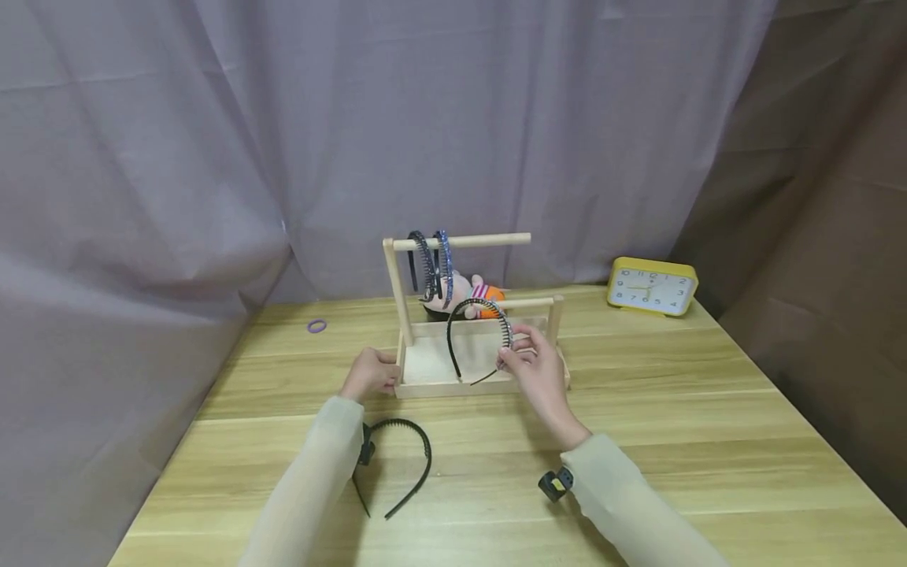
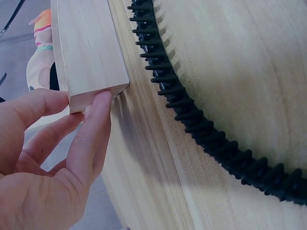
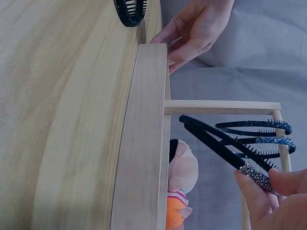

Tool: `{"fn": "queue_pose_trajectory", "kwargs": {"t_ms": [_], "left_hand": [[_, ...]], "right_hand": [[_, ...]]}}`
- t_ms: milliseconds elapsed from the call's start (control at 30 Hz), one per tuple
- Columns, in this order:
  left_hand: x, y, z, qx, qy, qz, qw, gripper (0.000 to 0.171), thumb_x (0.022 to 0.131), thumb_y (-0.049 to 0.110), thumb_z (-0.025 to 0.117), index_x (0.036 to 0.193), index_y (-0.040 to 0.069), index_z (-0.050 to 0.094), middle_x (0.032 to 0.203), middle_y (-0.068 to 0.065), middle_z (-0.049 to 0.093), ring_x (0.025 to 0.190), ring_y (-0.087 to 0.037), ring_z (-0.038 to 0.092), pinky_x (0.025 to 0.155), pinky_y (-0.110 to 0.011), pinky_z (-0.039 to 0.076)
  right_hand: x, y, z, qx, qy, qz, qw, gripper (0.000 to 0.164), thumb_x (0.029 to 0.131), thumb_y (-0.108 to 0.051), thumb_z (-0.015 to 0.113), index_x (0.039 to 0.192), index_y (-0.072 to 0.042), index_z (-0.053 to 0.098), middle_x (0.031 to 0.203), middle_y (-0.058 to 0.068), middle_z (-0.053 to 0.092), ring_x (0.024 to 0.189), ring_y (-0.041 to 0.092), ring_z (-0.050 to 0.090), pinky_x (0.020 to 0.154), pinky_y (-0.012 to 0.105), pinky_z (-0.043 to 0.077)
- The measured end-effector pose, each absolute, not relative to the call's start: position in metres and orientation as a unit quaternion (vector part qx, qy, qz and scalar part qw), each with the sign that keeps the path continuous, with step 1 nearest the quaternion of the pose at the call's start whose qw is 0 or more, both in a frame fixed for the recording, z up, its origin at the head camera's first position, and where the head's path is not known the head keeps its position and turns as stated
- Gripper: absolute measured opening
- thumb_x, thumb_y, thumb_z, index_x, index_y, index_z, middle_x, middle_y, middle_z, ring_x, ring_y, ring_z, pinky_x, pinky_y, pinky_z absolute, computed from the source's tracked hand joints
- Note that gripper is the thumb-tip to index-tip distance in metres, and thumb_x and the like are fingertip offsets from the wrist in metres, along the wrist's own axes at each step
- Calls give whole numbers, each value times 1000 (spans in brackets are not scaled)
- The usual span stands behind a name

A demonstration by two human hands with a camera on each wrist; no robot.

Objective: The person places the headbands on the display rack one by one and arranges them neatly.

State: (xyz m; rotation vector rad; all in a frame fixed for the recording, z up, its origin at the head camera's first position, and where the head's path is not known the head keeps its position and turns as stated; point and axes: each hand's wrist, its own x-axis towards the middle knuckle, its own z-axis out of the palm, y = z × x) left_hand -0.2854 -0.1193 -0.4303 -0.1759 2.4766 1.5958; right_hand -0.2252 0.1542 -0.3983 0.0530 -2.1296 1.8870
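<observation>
My right hand pinches a black toothed headband by its glittery side, in front of a wooden stand with a tray base. In the right wrist view, thumb and fingers meet on the headband's sparkly part. My left hand grips the stand's left front corner, its fingertips against the wooden end in the left wrist view. Two glittery headbands, one dark and one blue, hang from the upper bar. A plain black toothed headband lies on the table beside my left forearm.
Behind the stand lies a plush doll in orange and stripes. A yellow alarm clock stands at the back right, and a purple hair tie lies at the back left. Grey cloth hangs behind the wooden table.
</observation>
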Motion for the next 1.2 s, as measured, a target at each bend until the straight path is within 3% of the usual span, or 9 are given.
{"fn": "queue_pose_trajectory", "kwargs": {"t_ms": [267,600,833,1200], "left_hand": [[-283,-118,-429,-54,845,525,91,40,84,-4,59,123,-16,57,107,-34,66,87,-37,71,71,-37,65],[-285,-119,-431,-65,842,527,91,43,84,-4,58,125,-15,57,99,-28,69,77,-27,70,71,-33,65],[-288,-122,-432,-42,838,536,93,42,79,-4,58,119,-18,59,86,-24,69,66,-22,67,62,-32,65],[-289,-122,-435,-50,831,546,92,40,81,-5,57,119,-17,59,89,-24,70,66,-19,65,65,-31,65]], "right_hand": [[-228,153,-398,15,-765,619,176,37,87,-1,68,122,-3,59,95,18,64,81,24,68,68,19,61],[-230,154,-398,12,-776,599,198,35,86,-1,69,120,-3,60,93,19,66,80,25,68,64,16,58],[-231,156,-400,2,-782,592,196,38,87,-1,69,123,-6,59,96,18,66,85,29,68,64,16,58],[-233,162,-403,-16,-780,590,210,38,86,0,68,122,-6,59,96,18,67,84,27,66,66,16,57]]}}
